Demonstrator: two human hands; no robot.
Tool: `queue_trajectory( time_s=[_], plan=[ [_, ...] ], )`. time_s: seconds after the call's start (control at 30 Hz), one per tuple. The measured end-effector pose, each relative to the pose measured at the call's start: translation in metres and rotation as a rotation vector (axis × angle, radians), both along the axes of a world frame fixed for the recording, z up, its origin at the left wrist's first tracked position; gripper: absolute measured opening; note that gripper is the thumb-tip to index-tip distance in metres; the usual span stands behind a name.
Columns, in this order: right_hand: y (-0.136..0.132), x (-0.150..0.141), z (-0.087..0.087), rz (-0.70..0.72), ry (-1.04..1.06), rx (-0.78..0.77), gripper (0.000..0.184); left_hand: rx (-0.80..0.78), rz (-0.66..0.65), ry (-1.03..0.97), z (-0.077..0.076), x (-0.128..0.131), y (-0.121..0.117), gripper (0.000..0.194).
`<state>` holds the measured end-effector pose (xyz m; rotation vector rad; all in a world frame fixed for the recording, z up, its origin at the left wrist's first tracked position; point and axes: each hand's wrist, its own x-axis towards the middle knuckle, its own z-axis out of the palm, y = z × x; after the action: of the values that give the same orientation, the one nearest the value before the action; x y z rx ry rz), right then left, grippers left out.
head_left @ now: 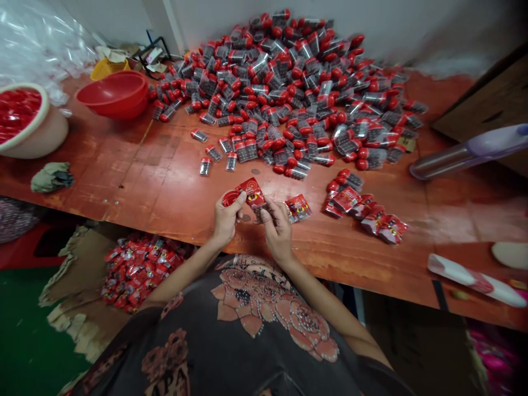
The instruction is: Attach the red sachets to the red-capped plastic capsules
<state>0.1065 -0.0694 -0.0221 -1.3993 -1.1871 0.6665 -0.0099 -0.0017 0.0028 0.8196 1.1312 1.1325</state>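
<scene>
In front of the heap of red-capped clear tubes (280, 93), the person's left hand (226, 221) pinches a red printed packet (253, 191); the right hand (279, 228) half-curls at its edge, grip unclear.

The shirt (198, 341) is dark gray. Just below the left hand (226, 219) and right hand (278, 226) are big peachy-pink flowers (284, 308) with tiny shiny dots. Farther below the left hand are smaller flowers (165, 355) and the letters "APA" (168, 385). Both arms (325, 308) are bare from hand to cloth.
</scene>
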Motion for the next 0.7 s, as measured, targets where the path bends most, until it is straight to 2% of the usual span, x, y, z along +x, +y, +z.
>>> queue_trajectory(
  time_s=[0.2, 0.43, 0.53, 0.7],
  plan=[
    [0.001, 0.001, 0.001, 0.018, 0.076, 0.005, 0.04, 0.025, -0.021, 0.01, 0.004, 0.001, -0.008, 0.034],
    [-0.002, -0.004, -0.009, -0.038, 0.107, -0.063, 0.048, 0.049, -0.018, 0.042, 0.005, 0.011, -0.019, 0.028],
    [-0.001, -0.004, -0.01, -0.012, 0.143, -0.058, 0.047, 0.075, -0.028, 0.07, 0.004, 0.012, -0.02, 0.027],
    [-0.002, -0.002, -0.008, 0.086, 0.147, -0.017, 0.04, 0.019, -0.051, 0.047, 0.007, 0.008, -0.014, 0.03]
  ],
)
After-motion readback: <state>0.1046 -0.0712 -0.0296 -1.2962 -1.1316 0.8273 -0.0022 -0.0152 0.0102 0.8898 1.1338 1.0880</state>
